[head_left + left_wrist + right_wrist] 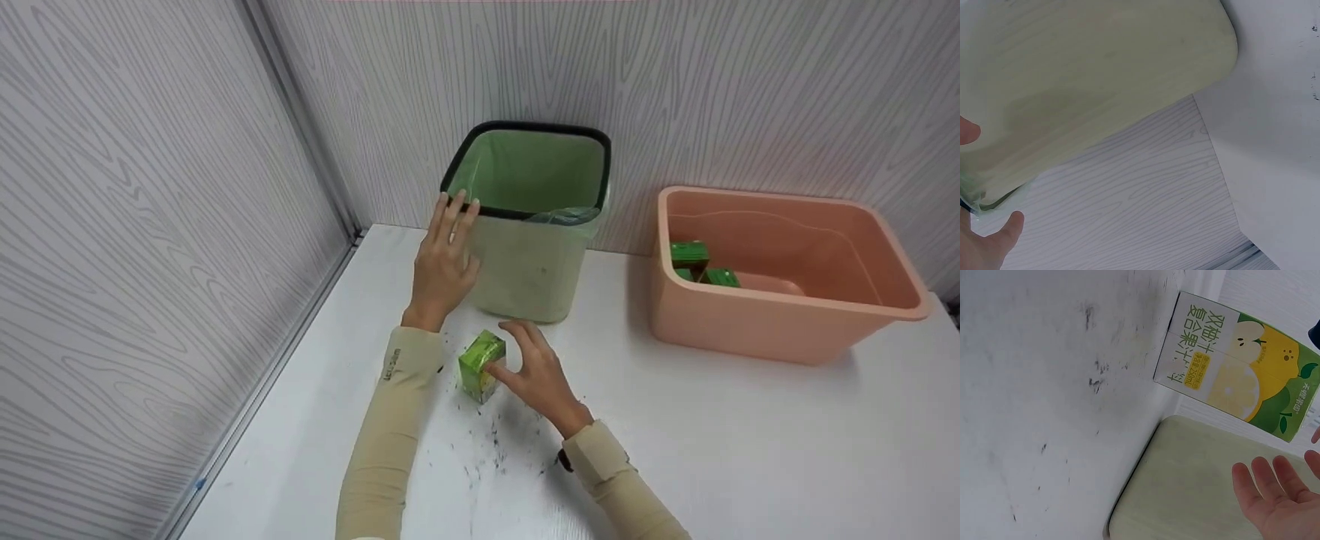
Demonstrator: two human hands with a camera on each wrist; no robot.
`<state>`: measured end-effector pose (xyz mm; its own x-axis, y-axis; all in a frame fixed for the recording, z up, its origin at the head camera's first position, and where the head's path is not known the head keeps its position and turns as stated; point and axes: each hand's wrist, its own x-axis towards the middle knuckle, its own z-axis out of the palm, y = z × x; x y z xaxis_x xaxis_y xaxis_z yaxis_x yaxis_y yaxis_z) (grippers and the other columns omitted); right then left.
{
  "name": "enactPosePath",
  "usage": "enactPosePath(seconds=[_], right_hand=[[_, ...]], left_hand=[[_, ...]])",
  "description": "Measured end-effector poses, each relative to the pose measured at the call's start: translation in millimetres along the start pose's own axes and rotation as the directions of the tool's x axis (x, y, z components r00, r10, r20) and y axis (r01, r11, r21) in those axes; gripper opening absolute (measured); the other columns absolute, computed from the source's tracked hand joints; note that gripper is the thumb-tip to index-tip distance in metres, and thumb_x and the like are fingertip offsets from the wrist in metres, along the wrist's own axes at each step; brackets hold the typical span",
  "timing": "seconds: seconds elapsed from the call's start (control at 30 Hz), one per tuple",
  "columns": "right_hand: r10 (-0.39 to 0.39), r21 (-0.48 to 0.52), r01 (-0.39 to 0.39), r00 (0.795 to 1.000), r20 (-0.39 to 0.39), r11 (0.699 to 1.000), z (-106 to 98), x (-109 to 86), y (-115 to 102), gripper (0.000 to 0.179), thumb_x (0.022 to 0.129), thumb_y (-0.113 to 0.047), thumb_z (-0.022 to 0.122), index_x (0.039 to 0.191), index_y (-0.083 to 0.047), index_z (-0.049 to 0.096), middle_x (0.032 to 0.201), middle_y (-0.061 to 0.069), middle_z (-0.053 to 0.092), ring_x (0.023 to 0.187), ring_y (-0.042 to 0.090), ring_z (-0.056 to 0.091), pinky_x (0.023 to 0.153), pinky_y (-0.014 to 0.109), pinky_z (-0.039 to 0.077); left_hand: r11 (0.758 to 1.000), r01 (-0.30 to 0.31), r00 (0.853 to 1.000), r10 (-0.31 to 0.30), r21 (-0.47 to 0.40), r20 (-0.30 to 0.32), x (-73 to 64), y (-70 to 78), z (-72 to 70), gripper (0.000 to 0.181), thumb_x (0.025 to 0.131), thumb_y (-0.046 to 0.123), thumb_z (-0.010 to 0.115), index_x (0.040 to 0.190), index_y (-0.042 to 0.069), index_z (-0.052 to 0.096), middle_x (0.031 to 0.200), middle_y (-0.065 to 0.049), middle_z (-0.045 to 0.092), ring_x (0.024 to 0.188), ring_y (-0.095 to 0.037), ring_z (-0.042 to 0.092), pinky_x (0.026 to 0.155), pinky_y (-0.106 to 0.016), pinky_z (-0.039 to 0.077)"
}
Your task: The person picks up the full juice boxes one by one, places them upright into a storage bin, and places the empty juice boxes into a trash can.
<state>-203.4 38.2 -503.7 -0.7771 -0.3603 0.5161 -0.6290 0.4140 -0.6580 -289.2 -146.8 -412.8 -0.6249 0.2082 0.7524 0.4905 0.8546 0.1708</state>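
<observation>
A green and white juice carton [481,365] stands upright on the white table, its front printed with yellow and green fruit [1252,365]. My right hand [536,371] is right beside the carton, thumb and fingers spread apart, with the thumb overlapping the carton's side in the head view. In the right wrist view the fingers [1283,481] of that hand are extended and apart from the carton. My left hand [444,262] reaches to the pale green waste bin [525,262], fingers straight, their tips at its black rim [502,213]. A thumb [968,130] shows against the bin's side in the left wrist view.
Inside the bin hangs a thin clear liner [566,216]. To the right stands a pink plastic tub [750,330] with several green cartons [688,255] in its left end. Wood-grain panels [375,90] rise behind and at the left; dark scuffs mark the table [420,465].
</observation>
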Motion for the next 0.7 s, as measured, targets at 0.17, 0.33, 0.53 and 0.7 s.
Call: enactPosePath(seconds=[0.17,0.33,0.53,0.7], right_hand=[[0.023,-0.007,-0.023,1.0,0.019,1.0,6,0.5,-2,0.063,0.083,-0.023,0.085,0.135,0.0,0.056,0.129,0.016,0.056,0.118,0.036,0.058,0.092,0.053,0.051],[0.04,-0.026,-0.039,0.999,0.024,0.999,12,-0.1,-3,0.068,0.081,-0.029,0.086,0.135,-0.001,0.055,0.128,0.015,0.057,0.116,0.035,0.06,0.09,0.053,0.052],[0.039,-0.04,-0.038,0.999,0.013,0.998,16,0.4,-5,0.075,0.079,-0.032,0.088,0.136,0.002,0.053,0.127,0.016,0.059,0.113,0.032,0.061,0.089,0.053,0.052],[0.026,-0.035,-0.026,1.0,-0.002,0.999,16,1.7,-7,0.073,0.078,-0.021,0.09,0.135,0.004,0.052,0.126,0.019,0.061,0.112,0.032,0.062,0.091,0.052,0.051]], left_hand=[[1.0,0.001,1.0,-0.001,-0.012,-0.011,0.3,-0.5,1.0,0.068,0.087,-0.006,0.059,0.152,0.008,0.046,0.159,-0.014,0.038,0.151,-0.031,0.023,0.091,-0.046,0.05],[1.0,0.0,1.0,0.0,-0.018,-0.01,0.3,0.1,1.4,0.068,0.087,-0.006,0.059,0.152,0.007,0.046,0.159,-0.015,0.038,0.151,-0.032,0.023,0.092,-0.047,0.049],[1.0,0.005,1.0,-0.005,-0.017,0.002,-0.1,0.9,0.7,0.067,0.088,-0.005,0.059,0.152,0.007,0.046,0.158,-0.015,0.038,0.151,-0.032,0.023,0.092,-0.049,0.049],[1.0,0.004,1.0,-0.005,-0.018,-0.007,0.0,1.0,-0.2,0.066,0.089,-0.004,0.06,0.152,0.007,0.046,0.158,-0.015,0.038,0.151,-0.032,0.023,0.091,-0.05,0.049]])
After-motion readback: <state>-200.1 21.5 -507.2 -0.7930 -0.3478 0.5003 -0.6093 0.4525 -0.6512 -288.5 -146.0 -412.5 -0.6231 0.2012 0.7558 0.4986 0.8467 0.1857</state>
